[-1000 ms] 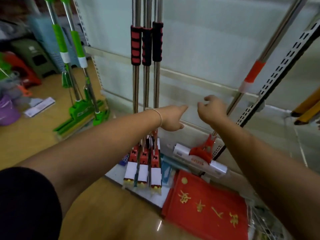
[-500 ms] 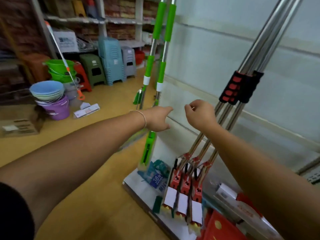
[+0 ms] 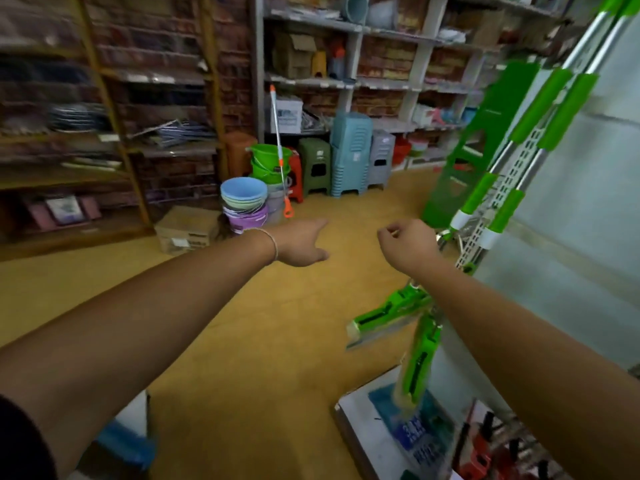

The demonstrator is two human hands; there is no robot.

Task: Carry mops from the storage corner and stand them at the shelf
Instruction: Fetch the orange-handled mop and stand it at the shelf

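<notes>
Here we see two green mops (image 3: 540,109) leaning against the white shelf panel (image 3: 585,202) at right, long axes running from upper right down to their flat heads (image 3: 388,317) near the floor (image 3: 242,323). A further mop (image 3: 278,140) stands among the buckets (image 3: 244,202) at the rear. Our left hand (image 3: 301,242) reaches forward, fingers extended, holding nothing; our right hand (image 3: 407,242) is loosely curled, empty.
</notes>
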